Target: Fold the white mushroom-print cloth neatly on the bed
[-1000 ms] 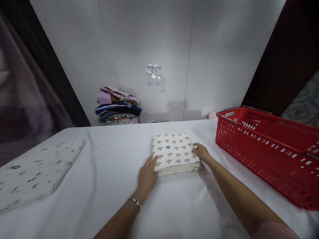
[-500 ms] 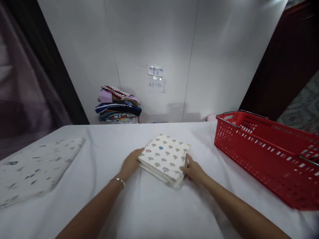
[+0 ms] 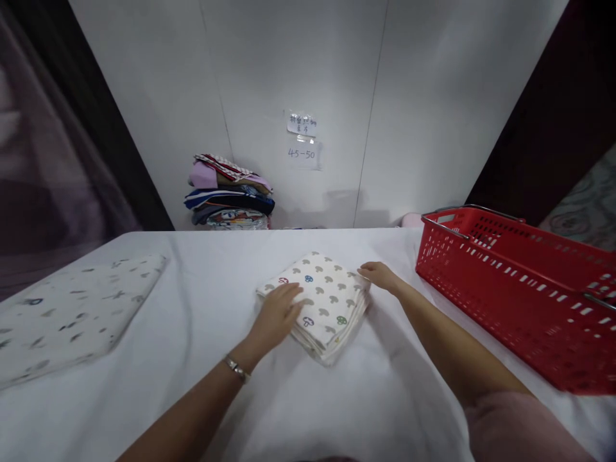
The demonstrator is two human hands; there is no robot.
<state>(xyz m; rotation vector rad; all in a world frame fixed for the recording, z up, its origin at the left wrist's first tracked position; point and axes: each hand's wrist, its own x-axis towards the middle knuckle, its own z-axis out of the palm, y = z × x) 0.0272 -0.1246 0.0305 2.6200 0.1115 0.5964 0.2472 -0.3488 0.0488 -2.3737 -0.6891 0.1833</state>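
In front of me a folded white cloth (image 3: 320, 292) with a mushroom print, mostly grey-beige with a few coloured ones, lies on the white-covered table (image 3: 216, 276). Its layers show along the near edges. My left hand (image 3: 279, 314) rests on its left part, fingers stretched out over the top. At the far right corner is my right hand (image 3: 380, 276), fingers extended with the tips at the cloth's edge. A second, larger folded white cloth (image 3: 81, 314) with a scattered dark print lies flat to the left.
A red plastic basket (image 3: 505, 301) with metal handles stands on the right side of the table. Beyond the far edge, a stack of folded fabrics (image 3: 231, 192) is against the pale wall (image 3: 298, 58). Paper notes (image 3: 304, 154) are taped there. A curtain (image 3: 58, 147) hangs at left.
The mushroom-print cloth has turned slightly on the table. My left hand has moved from its left edge onto its top; my right hand has shifted from the right side to the far right corner.
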